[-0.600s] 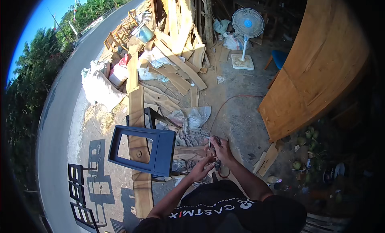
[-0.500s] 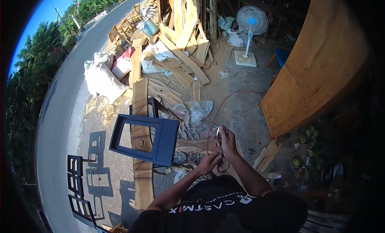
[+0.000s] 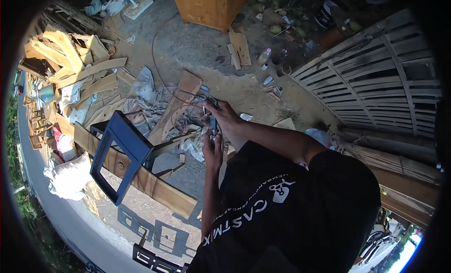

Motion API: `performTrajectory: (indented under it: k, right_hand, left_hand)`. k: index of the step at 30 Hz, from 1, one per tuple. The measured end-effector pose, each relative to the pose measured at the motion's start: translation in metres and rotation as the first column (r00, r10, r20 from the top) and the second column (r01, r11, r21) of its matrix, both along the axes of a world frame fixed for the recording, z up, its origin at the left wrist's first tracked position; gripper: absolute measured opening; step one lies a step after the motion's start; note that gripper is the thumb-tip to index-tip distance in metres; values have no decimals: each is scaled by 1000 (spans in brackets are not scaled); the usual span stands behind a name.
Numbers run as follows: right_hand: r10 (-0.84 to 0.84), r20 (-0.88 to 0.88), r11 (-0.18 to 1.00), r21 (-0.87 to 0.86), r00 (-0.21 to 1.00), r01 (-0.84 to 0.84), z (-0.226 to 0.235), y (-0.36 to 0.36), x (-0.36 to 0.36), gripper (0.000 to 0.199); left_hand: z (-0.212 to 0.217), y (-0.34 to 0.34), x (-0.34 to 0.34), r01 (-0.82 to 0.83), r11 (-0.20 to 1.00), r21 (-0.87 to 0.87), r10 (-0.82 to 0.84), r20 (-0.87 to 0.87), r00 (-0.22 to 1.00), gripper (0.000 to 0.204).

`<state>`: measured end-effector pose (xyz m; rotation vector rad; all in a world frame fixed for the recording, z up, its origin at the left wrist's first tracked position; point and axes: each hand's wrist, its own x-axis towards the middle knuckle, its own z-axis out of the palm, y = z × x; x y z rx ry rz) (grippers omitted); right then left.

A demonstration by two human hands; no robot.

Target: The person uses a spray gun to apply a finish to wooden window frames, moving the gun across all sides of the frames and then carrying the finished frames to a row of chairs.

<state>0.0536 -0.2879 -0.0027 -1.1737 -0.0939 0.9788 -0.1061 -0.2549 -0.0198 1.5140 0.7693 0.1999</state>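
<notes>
A black shirt (image 3: 291, 216) is filling the near side. Ahead of it, the left hand (image 3: 213, 153) is pinching the near end of a small grey metal hand tool (image 3: 213, 124), while the right hand (image 3: 226, 117) is gripping its far end. The work seems to be staying with the tool itself; what remains cannot be told. Its body, partly covered by fingers, is running roughly away from the person; a thin dark rod (image 3: 190, 94) is pointing leftward and outward. Farther off, a thin reddish hose (image 3: 153, 49) is curving over the floor.
</notes>
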Motion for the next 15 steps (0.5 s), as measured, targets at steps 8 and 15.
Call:
performTrajectory:
  k: [8, 15]
  right_hand:
    - [-344, -239, 939, -60, 908, 340, -68, -131, 3, 40]
    - [-530, -215, 843, -240, 821, 481, -128, -179, 101, 40]
  left_hand:
    - [-69, -59, 23, 554, 751, 359, -523, -188, 831, 35]
    - [-117, -85, 95, 680, 717, 152, -636, -255, 728, 29]
